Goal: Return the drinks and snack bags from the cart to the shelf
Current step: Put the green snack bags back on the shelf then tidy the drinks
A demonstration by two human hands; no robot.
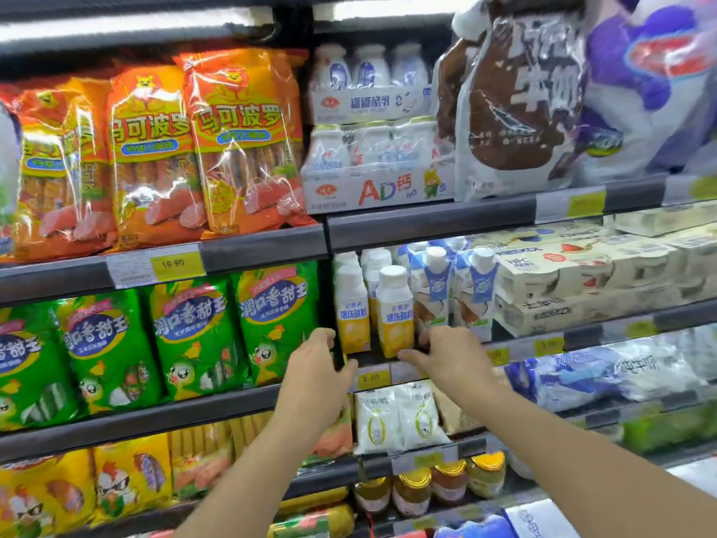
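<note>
Two white-and-yellow yogurt drink bottles [394, 310] stand at the front of the middle shelf [372, 361]. Beside them on the right are blue-and-white coconut drink cartons [434, 293]. My left hand [316, 368] is just left of the bottles, by the black upright between the shelf bays, fingers apart and holding nothing. My right hand [450, 355] is in front of the cartons' bases, its thumb pointing left under the front bottle and its fingertips at a carton's foot; nothing is in it. The cart is out of view.
Green sausage snack bags [194, 335] fill the bay to the left, with orange ones [240, 141] above. Small-bottle milk packs [372, 149] and large milk bags [516, 102] sit on the upper shelf. Yogurt cup trays [582, 281] lie to the right, and jars [411, 495] stand below.
</note>
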